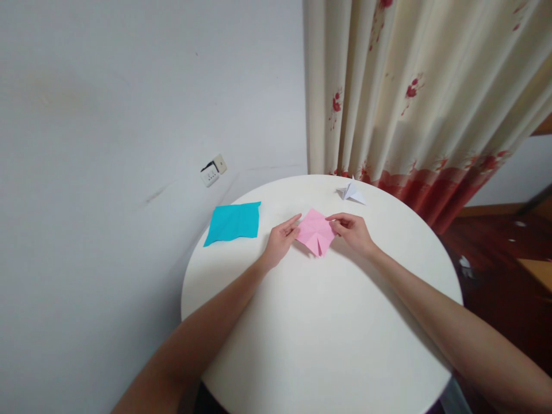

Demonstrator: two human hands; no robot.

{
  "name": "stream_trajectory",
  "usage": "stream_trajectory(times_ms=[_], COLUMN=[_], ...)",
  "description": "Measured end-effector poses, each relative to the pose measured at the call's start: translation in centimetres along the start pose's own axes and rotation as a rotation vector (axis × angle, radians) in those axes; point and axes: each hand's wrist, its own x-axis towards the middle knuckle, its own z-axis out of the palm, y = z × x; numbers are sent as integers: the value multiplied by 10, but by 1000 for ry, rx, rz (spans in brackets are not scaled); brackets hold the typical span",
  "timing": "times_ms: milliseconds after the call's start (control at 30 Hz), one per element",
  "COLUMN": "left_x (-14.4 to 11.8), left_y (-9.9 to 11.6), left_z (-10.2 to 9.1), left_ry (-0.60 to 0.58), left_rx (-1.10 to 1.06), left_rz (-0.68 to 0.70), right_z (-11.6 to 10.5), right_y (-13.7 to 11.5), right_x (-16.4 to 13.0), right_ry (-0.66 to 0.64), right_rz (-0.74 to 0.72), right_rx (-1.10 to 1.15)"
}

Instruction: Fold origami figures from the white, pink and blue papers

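Between my two hands is a pink sheet of origami paper [316,227], creased, with a slit-like fold at its near corner. My left hand [281,237] pinches its left corner between thumb and fingers. At the right corner, my right hand [351,229] grips the paper the same way, thumb below and index finger above. The sheet sits at or just over the white tabletop; I cannot tell whether it touches.
A blue paper sheet [234,222] lies at the left of the round white table [319,333]. Near the far edge stands a folded white paper figure [351,192]. A wall with a socket [210,175] borders the left, a curtain [414,103] the back right.
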Motion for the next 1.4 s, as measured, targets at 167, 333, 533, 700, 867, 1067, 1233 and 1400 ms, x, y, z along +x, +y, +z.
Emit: stream_trajectory(times_ms=[167, 333, 533, 700, 867, 1067, 1233, 1400], left_x=[-1, -2, -3, -4, -4, -3, -3, -3], left_y=[0, 3, 2, 2, 1, 3, 1, -4], left_z=[-1, 0, 1, 1, 1, 0, -1, 0], left_ry=[12, -37, -145, -192, -196, -183, -145, -202], left_rx=[76, 119, 176, 211, 218, 223, 180, 36], left_rz=[11, 45, 64, 92, 83, 69, 55, -2], right_z=[-1, 1, 9, 9, 6, 7, 8, 7], right_y=[5, 4, -4, -1, 2, -1, 6, 12], right_x=[1, -3, -11, -13, -13, -11, -8, -5], right_ry=[-6, -73, -168, -251, -306, -247, -206, -106], right_rz=[20, 37, -17, 5, 32, 17, 44, 76], right_rx=[-26, -53, -146, -112, -63, -59, 1, -11])
